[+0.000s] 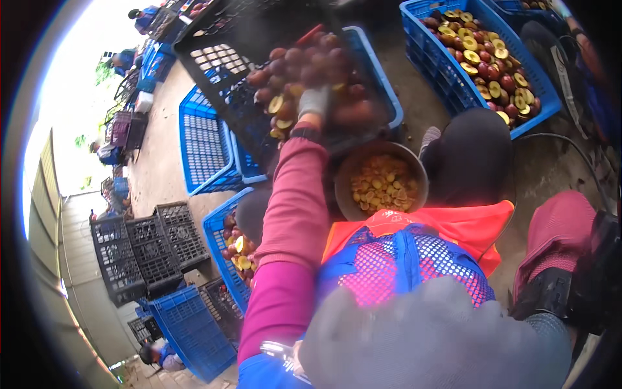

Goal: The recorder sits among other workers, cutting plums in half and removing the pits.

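My left hand [313, 102], in a pale grey glove, reaches forward into a tilted black crate [223, 61] of dark red plums [304, 65]. Its fingers are smeared by motion and partly hidden among the fruit. Some plums there are halved, showing yellow flesh. Close below the view, my right hand [421, 337], in a grey glove, looms large and blurred with its fingers curled. A shiny silvery thing [278, 350] shows beside it; what the fingers hold is hidden. Between my knees stands a round bowl [342, 188] with yellowish plum pieces and pits [382, 188].
A blue crate [427, 58] full of halved plums stands at the far right. Another blue crate [223, 223] with cut plums is by my left leg. Blue baskets [206, 142] sit beyond it. Black crates [146, 246] and people [110, 153] are at the left. A cable [570, 139] runs at right.
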The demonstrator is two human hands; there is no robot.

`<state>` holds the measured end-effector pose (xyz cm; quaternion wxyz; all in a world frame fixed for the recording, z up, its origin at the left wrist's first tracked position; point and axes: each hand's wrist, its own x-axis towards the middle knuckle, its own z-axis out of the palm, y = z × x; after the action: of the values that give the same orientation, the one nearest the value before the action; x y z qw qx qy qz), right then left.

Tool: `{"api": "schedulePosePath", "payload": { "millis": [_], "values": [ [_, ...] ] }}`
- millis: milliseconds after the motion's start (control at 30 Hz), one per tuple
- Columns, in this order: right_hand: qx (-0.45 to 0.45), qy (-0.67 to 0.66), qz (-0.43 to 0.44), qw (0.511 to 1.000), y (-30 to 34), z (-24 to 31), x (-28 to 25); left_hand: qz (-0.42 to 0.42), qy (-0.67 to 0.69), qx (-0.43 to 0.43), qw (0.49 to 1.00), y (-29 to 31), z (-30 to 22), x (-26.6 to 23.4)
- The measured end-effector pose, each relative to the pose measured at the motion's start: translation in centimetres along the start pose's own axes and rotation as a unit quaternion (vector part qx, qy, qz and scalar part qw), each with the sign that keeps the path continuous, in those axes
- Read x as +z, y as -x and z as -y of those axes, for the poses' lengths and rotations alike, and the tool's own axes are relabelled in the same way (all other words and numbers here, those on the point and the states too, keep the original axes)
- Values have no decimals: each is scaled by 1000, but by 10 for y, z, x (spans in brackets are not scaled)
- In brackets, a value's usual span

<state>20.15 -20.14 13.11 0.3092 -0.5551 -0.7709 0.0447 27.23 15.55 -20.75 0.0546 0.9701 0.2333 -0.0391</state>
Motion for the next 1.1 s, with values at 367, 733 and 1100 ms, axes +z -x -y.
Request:
{"api": "schedulePosePath", "payload": {
  "millis": [367, 733, 1100],
  "values": [
    [-13, 16, -42, 999, 7, -52, 0, -1, 89, -100, 991, -71, -70, 93],
    [432, -229, -85, 868, 61, -145, 70, -98, 579, 164, 793, 92, -58, -80],
    [395, -98, 5, 914, -14, -48, 148, -161, 620, 65, 765, 258, -12, -96]
  ]
}}
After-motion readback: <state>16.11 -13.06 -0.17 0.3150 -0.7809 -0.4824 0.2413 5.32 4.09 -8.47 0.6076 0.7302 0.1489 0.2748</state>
